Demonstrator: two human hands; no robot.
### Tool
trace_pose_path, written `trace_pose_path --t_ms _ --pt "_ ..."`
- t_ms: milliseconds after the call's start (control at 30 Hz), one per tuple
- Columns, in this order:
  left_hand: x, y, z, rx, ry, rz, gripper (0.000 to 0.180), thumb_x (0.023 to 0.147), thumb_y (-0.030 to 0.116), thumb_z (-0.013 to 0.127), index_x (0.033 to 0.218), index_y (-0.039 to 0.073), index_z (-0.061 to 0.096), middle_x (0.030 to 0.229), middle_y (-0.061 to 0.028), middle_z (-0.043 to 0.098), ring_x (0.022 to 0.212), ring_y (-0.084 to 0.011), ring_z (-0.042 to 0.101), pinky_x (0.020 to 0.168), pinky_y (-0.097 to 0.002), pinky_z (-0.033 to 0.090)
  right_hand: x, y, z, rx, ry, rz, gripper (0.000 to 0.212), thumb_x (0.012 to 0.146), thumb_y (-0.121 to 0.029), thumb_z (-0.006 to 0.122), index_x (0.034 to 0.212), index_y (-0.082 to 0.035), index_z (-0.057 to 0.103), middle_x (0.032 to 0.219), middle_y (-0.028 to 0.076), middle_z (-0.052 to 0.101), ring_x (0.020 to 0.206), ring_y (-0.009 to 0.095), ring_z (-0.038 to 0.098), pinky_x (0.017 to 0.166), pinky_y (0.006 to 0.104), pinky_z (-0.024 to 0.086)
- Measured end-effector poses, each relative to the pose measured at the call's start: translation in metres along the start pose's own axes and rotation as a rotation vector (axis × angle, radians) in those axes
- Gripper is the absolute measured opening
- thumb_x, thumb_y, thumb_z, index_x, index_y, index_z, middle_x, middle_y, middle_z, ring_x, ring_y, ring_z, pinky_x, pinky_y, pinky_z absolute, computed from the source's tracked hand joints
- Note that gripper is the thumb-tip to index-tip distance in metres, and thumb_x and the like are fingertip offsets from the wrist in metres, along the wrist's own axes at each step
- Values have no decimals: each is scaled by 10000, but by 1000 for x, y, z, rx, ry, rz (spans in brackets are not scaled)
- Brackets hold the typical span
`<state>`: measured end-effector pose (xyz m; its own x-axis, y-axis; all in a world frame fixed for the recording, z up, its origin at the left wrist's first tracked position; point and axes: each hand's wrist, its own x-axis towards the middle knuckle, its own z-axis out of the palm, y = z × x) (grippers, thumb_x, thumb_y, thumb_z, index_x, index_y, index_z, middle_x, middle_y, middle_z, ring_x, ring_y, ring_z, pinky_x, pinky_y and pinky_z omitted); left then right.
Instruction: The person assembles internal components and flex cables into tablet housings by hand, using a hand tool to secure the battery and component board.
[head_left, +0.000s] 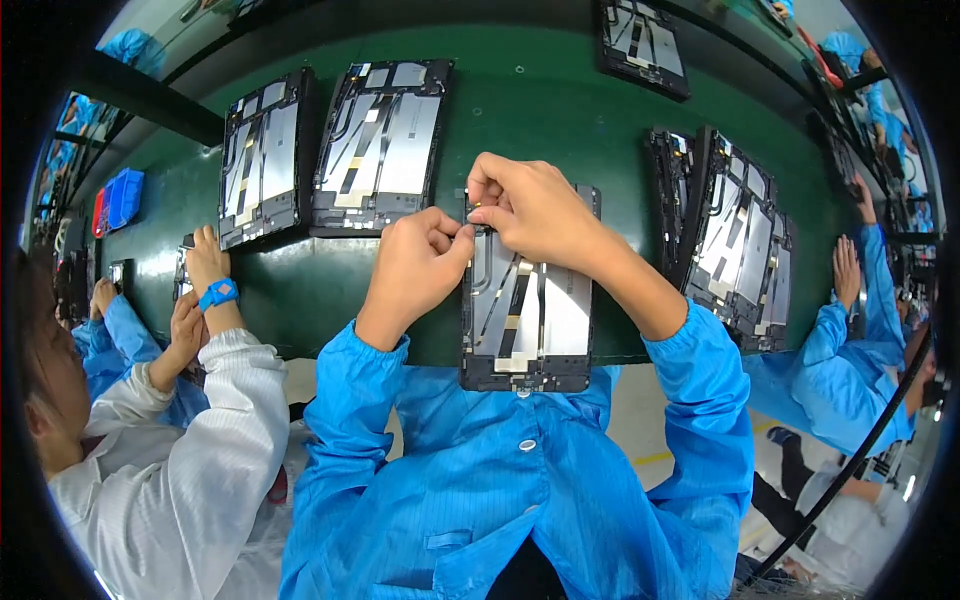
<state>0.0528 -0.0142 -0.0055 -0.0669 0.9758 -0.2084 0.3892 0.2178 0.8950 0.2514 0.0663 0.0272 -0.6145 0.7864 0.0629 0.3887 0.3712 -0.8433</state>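
Bare green conveyor belt (560,110) lies open beyond the hands, hemmed by two open black tablet chassis (330,150) toward its left end and, seemingly, stacked black chassis (735,240) rightward.

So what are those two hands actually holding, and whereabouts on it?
Both hands pinch at the top edge of an opened tablet chassis lying on the green belt: left hand at its upper left corner, right hand beside it. Any small part between the fingertips is hidden.

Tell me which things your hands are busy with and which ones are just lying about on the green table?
In hand:
- open tablet frame at the table edge
- left hand, pinching at its top edge
- right hand, pinching there too

Lying about:
- two open frames further back
- stack of frames to the right
- frame at the far side
- green table
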Motion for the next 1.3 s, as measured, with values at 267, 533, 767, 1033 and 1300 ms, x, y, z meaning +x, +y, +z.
trace_pose_path --t_ms 267,533,767,1033,1300 --pt "0 10 -7 -101 -97 -78 263 1018 171 815 943 -73 752 710 -94 750 593 -121 681 540 -313 523 9 11 11 -149 24 -249 225 842 57 774 956 -23 598 879 162 705 859 397 726 730 486 552" --pt "1 5 -10 -101 -161 -93 277 1050 188 814 975 -72 754 763 -74 755 617 -109 689 549 -291 556 17 16 9 -94 -26 -347 224 794 114 687 928 -22 570 851 152 643 811 408 666 683 490 510" --pt "-2 2 -9 -65 -164 -28 262 1089 191 783 1012 -56 743 757 -49 728 628 -89 672 572 -261 554 17 19 11 -172 1 -437 229 798 106 706 922 -36 576 842 139 606 792 399 655 676 488 513" --pt "-6 -5 1 -100 -54 -52 250 1092 199 778 1013 -37 753 753 -27 722 607 -73 638 550 -260 530 12 31 15 -149 52 -456 204 851 57 762 971 -38 627 883 128 639 861 342 688 734 452 563" --pt "-57 -1 19 35 240 122 299 1038 204 816 1218 -21 735 716 -118 714 588 -225 675 582 -398 511 -29 -40 -36 -246 275 -349 379 962 -217 853 1303 -81 760 1469 197 645 1313 387 623 1148 484 503"
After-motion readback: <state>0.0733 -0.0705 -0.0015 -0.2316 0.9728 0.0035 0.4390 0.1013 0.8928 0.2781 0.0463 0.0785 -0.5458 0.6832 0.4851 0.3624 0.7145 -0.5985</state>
